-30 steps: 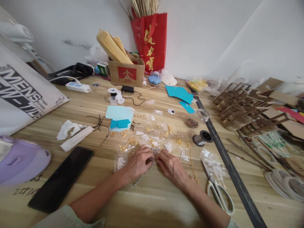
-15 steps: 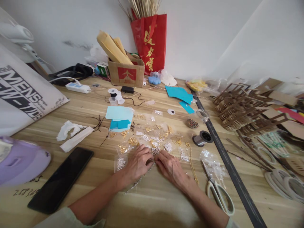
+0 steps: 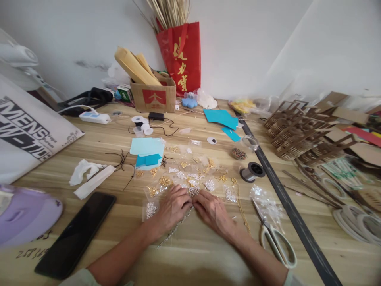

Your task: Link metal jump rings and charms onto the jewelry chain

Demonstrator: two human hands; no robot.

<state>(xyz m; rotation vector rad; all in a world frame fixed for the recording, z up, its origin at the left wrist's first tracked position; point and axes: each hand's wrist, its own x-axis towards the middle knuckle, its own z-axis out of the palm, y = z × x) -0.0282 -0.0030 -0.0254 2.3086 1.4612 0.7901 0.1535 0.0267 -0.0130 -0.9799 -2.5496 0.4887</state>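
My left hand (image 3: 175, 204) and my right hand (image 3: 212, 208) meet at the middle of the wooden table, fingertips pinched close together. A thin silver chain (image 3: 175, 229) runs down and left from the fingers of my left hand and trails on the table. Whatever small piece my right fingertips pinch is hidden. Just beyond the fingers lie small clear bags of gold findings (image 3: 165, 181) and silver beads (image 3: 209, 184). White rings (image 3: 151, 209) in a bag lie left of my left hand. Right of my right hand are silver rings (image 3: 230, 193) and a gold chain (image 3: 242, 208).
White-handled scissors (image 3: 278, 242) and a wire spool (image 3: 252, 172) lie at right, beside a dark strip (image 3: 285, 206). A black phone (image 3: 76, 234) lies at left. Blue cards (image 3: 147, 147), a cardboard box (image 3: 153, 97) and a red bag (image 3: 184, 59) stand farther back. Brown baskets (image 3: 306, 131) crowd the right.
The view has shifted slightly. My hands stay together at the same spot among the bags, fingers still pinched, with the silver chain still trailing from the left one.
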